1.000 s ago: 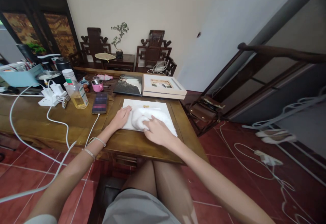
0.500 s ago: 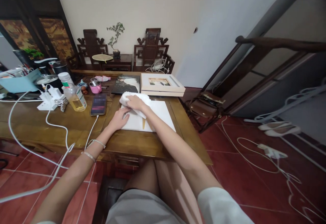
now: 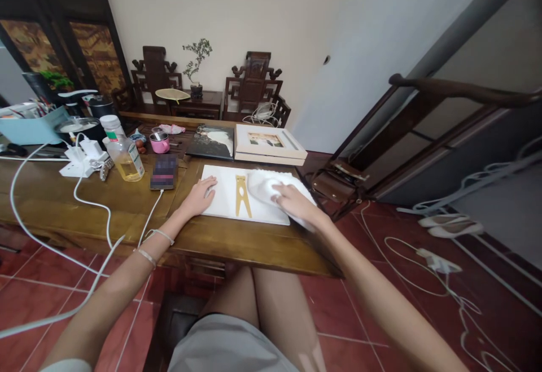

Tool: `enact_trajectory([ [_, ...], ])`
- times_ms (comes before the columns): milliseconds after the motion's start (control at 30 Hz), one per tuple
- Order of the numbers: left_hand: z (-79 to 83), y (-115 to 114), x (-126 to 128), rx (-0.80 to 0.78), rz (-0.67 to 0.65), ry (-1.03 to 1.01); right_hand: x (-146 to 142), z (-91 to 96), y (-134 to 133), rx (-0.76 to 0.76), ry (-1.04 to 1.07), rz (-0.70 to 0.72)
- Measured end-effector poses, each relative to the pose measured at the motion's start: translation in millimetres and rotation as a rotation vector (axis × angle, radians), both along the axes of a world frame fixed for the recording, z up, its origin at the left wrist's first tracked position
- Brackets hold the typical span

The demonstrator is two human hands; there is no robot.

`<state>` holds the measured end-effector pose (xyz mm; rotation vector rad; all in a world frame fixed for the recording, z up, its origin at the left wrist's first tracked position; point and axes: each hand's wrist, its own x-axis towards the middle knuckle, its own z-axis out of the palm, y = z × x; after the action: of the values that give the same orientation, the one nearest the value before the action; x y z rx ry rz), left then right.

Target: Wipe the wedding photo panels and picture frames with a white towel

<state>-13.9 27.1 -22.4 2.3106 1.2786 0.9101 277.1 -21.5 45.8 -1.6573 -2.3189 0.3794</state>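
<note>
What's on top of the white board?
A gold shape, the left hand at the left edge, and the white cloth under the right hand. The cloth covers some of the white board; what lies beneath is hidden.

The surroundings are suggesting a home: two dark, carved wooden armchairs [image 3: 257,73] are standing near a plain cream wall [image 3: 220,5], and a small green potted bonsai [image 3: 202,49] is sitting on a low dark wooden table [image 3: 209,99] between them. At the left, a tall dark wooden cabinet with gold-patterned panels [image 3: 94,50] is rising. Glossy red floor tiles [image 3: 351,338] are lying underfoot. A brown leather-look handbag [image 3: 336,184] is resting beyond the right end of a long brown wooden desk [image 3: 254,245], and cream flat shoes [image 3: 451,225] are lying farther right.
</note>
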Motion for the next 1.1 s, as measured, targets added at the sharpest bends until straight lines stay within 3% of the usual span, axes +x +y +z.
enact_trajectory([
  [133,-1.6,0.8,0.3,-0.011,0.003,-0.001,6.1,2.6,-62.1,-0.076,0.019,0.106],
  [233,-3.1,1.6,-0.2,-0.008,-0.003,-0.007,13.5,-0.4,-68.7,-0.107,0.059,0.101],
  [300,-3.4,1.6,-0.8,-0.001,-0.006,-0.009,15.7,-4.7,-48.8,-0.089,0.087,0.077],
  [533,0.1,0.4,-2.8,-0.009,-0.022,-0.031,3.6,-7.2,66.0,-0.009,0.176,0.025],
  [600,1.2,0.5,-3.2,-0.009,-0.03,-0.034,1.1,-6.5,83.6,-0.005,0.194,-0.003],
  [700,1.5,1.0,-3.1,-0.002,-0.03,-0.024,1.4,-6.4,87.9,-0.011,0.204,-0.023],
  [833,-0.2,1.6,-1.9,0.001,-0.026,-0.016,8.9,-3.6,56.7,-0.043,0.181,0.007],
  [1100,-3.0,2.0,0.0,-0.01,-0.019,-0.02,33.0,9.5,-52.8,-0.238,0.12,0.104],
])
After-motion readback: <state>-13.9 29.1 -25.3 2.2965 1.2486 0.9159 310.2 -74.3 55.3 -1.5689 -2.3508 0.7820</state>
